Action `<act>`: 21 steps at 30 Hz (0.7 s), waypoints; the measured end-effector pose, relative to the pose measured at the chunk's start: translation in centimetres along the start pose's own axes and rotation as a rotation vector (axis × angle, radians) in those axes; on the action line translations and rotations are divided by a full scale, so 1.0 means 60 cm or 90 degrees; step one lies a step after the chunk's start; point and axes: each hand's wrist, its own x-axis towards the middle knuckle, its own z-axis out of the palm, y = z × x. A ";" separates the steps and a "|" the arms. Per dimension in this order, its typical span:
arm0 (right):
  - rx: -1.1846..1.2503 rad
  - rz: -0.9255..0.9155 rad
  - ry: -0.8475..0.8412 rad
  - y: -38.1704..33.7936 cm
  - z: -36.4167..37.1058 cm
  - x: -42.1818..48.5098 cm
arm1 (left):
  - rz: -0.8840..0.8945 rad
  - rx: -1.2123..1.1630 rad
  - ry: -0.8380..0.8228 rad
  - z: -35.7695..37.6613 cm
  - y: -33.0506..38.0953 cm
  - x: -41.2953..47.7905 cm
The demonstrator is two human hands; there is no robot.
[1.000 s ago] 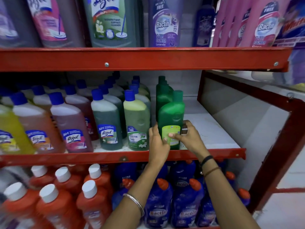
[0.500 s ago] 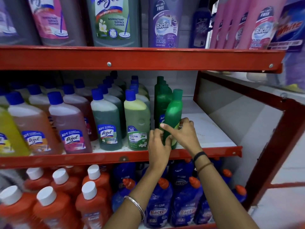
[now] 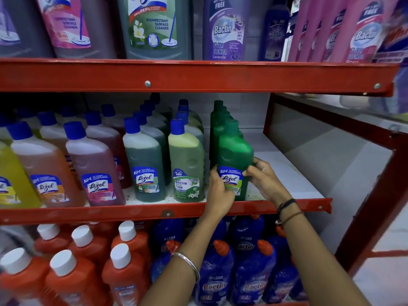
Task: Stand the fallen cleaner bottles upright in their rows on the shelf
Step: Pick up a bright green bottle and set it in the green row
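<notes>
A bright green Lizol bottle [image 3: 234, 155] stands upright at the front of the rightmost row on the middle shelf [image 3: 136, 212], its label facing me. My left hand [image 3: 219, 193] grips its lower left side. On the lower right side my right hand [image 3: 266, 181] holds it, thumb across the label. More dark green bottles [image 3: 218, 120] line up behind it. To its left stand upright rows of blue-capped bottles: pale green Bactin [image 3: 187, 166], grey-green Lizol [image 3: 144, 164], pink [image 3: 95, 166], orange [image 3: 42, 168] and yellow [image 3: 11, 177].
White shelf board [image 3: 284, 171] lies bare to the right of the green row, bounded by a red upright [image 3: 268, 115]. Large bottles fill the top shelf [image 3: 198, 74]. Below stand orange bottles with white caps [image 3: 123, 270] and blue Bactin bottles [image 3: 249, 274].
The green bottle has been turned between both hands: from back label showing, through side-on and tilted, to upright with its front Lizol label facing out. The camera moved slightly closer.
</notes>
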 end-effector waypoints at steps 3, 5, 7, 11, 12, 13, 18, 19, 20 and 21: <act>0.048 0.005 -0.028 0.010 -0.007 0.006 | 0.011 0.020 0.034 0.000 -0.011 -0.002; 0.048 0.010 -0.037 0.013 -0.007 0.006 | 0.011 0.026 0.047 -0.003 -0.010 -0.006; 0.040 0.012 -0.030 0.020 -0.012 0.005 | 0.023 0.039 0.041 -0.009 -0.008 -0.009; 0.028 0.030 0.007 0.031 -0.019 -0.010 | 0.064 0.055 0.023 -0.015 -0.004 -0.014; 0.005 0.029 0.011 0.031 -0.015 -0.016 | 0.069 0.061 0.013 -0.017 -0.002 -0.016; -0.034 0.025 0.014 0.030 -0.009 -0.021 | 0.073 0.067 -0.002 -0.019 -0.001 -0.018; -0.148 -0.004 0.049 0.031 0.008 -0.028 | 0.056 0.125 -0.075 -0.032 0.007 -0.027; -0.160 -0.001 0.053 0.033 0.007 -0.028 | 0.051 0.134 -0.082 -0.033 0.008 -0.030; -0.163 0.003 0.054 0.034 0.006 -0.031 | 0.048 0.144 -0.087 -0.034 0.009 -0.035; -0.163 0.006 0.053 0.034 0.005 -0.034 | 0.049 0.151 -0.090 -0.034 0.009 -0.040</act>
